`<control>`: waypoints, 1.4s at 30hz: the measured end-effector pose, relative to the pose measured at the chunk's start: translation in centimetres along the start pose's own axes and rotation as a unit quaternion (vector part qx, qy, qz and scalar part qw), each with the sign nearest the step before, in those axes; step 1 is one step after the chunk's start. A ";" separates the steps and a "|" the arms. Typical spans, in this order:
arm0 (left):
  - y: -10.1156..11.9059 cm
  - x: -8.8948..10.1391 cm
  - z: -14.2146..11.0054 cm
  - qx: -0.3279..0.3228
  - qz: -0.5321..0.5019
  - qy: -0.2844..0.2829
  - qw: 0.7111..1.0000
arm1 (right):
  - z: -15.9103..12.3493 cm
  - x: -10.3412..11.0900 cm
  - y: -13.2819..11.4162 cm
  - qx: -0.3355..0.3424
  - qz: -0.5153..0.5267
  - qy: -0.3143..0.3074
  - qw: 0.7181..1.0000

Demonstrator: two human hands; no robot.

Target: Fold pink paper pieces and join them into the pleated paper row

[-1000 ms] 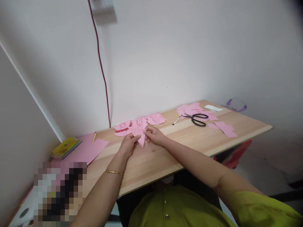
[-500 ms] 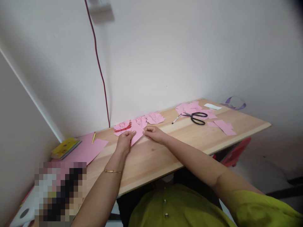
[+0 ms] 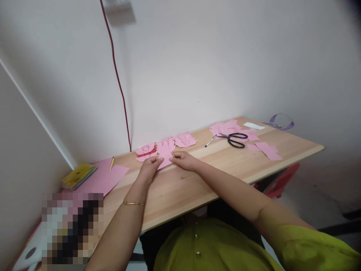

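Note:
Between my two hands is a plain piece of pink paper [image 3: 165, 160], held near the table's back edge. My left hand [image 3: 150, 168] pinches its left side between thumb and fingers. On the other side, my right hand [image 3: 183, 160] is closed on the right edge. Just behind it lie pink cut-outs with jagged edges and drawn lines: one with a red band [image 3: 146, 151], a middle one partly covered by the held paper, and a right one [image 3: 185, 140].
Black-handled scissors [image 3: 237, 140] and a marker [image 3: 210, 140] lie by a pile of pink paper scraps [image 3: 225, 128]. More pink pieces [image 3: 267, 150] are at the right. Large pink sheets [image 3: 103, 178], a yellow pencil [image 3: 111, 164] and a yellow book [image 3: 79, 176] occupy the left end.
The held paper has turned from a slant to nearly square with the table edge. My hands have shifted only slightly and keep their pinch on it.

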State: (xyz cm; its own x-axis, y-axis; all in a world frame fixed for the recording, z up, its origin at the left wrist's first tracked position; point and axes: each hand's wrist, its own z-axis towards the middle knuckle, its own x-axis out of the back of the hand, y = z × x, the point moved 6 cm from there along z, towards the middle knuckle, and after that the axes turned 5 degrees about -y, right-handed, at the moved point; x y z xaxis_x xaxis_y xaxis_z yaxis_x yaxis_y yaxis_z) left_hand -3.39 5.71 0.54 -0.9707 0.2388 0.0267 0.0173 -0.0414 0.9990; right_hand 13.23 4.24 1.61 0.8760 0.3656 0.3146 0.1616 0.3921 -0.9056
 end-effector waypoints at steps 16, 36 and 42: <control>1.4 1.0 -0.1 -0.048 0.283 -0.039 0.957 | 0.0 0.9 0.4 -0.029 -0.005 0.026 0.999; 0.7 1.4 -0.7 0.034 0.136 -0.149 0.979 | 0.2 1.4 0.9 -0.015 -0.013 -0.013 1.000; 0.4 0.7 -0.1 0.002 0.032 -0.076 0.997 | 0.0 0.9 1.0 -0.019 -0.014 -0.071 0.997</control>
State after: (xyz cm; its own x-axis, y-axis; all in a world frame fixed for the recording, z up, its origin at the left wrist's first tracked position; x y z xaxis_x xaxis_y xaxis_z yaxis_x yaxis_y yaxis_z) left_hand -4.12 5.73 1.00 -0.9198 0.3808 0.0948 0.0786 -0.0581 0.9952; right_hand 14.23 4.94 1.02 0.7984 0.4712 0.3748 0.2045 0.3732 -0.9049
